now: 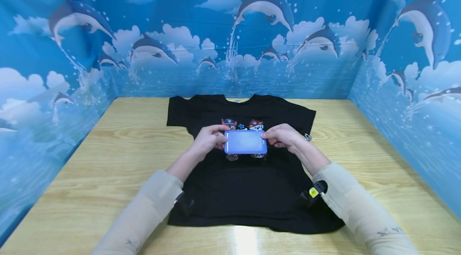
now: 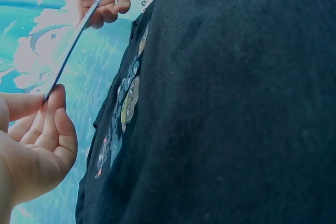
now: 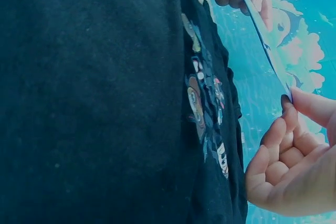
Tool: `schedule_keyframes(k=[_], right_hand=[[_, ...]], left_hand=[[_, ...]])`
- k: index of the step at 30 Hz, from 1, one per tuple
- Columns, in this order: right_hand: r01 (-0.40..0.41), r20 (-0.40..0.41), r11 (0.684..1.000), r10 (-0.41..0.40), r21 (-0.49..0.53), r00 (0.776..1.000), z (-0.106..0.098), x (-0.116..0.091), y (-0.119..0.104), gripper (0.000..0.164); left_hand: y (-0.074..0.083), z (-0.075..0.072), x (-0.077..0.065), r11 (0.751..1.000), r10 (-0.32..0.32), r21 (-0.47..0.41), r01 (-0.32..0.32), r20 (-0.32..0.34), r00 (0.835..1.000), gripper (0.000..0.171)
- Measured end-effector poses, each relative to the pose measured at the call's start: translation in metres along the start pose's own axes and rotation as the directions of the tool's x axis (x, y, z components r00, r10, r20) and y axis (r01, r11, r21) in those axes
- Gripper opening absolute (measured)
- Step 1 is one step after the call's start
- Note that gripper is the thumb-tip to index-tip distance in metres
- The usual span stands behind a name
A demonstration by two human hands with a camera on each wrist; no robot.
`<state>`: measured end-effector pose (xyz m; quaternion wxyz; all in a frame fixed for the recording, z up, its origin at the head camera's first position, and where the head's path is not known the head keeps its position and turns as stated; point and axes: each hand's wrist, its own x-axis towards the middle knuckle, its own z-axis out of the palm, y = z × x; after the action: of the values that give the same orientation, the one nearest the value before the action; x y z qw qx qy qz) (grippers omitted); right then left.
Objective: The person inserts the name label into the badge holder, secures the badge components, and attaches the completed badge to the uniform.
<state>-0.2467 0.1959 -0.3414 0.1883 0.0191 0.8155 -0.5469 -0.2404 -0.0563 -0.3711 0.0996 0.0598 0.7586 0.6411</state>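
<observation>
1. Blue flat panel [image 1: 246, 142], one: held above the black T-shirt [image 1: 248, 191], around mid-table, its long axis running between the table's left and right edges.
2. Your left hand [image 1: 210, 139]: thumb and fingers pinching the panel's left end.
3. Your right hand [image 1: 283, 135]: pinching the right end; the panel lies directly between your hands, neither nearer.
4. Black T-shirt: spread out, collar at the table's far edge, hem towards the near edge; cartoon print [image 1: 256, 125] partly hidden by the panel.
5. Shiny item [image 1: 308, 137]: too small to identify, beside your right forearm.
6. Table [image 1: 126, 147]: wood-grained; dolphin backdrop [image 1: 180, 79] behind.
</observation>
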Motion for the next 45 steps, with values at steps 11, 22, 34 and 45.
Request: schedule_keyframes(k=[11,22,34,45], right_hand=[[0.002,0.191,0.976,-0.044,0.216,0.981,-0.006,-0.001,0.007,0.017],[0.030,0.259,0.948,-0.117,0.317,0.959,-0.005,-0.003,0.007,0.022],[0.013,0.330,0.911,-0.162,0.411,0.930,-0.004,-0.003,0.008,0.025],[0.000,0.316,0.912,-0.142,0.411,0.938,-0.003,-0.001,0.007,0.028]], left_hand=[[0.004,-0.005,-0.001,0.999,0.015,-0.048,-0.015,-0.010,1.000,0.037],[0.005,-0.010,-0.002,0.994,0.007,-0.106,-0.008,-0.013,1.000,0.038],[0.002,-0.013,-0.002,0.992,0.015,-0.129,-0.013,0.014,1.000,0.040],[0.002,-0.014,-0.001,0.990,0.019,-0.141,-0.017,0.016,1.000,0.042]])
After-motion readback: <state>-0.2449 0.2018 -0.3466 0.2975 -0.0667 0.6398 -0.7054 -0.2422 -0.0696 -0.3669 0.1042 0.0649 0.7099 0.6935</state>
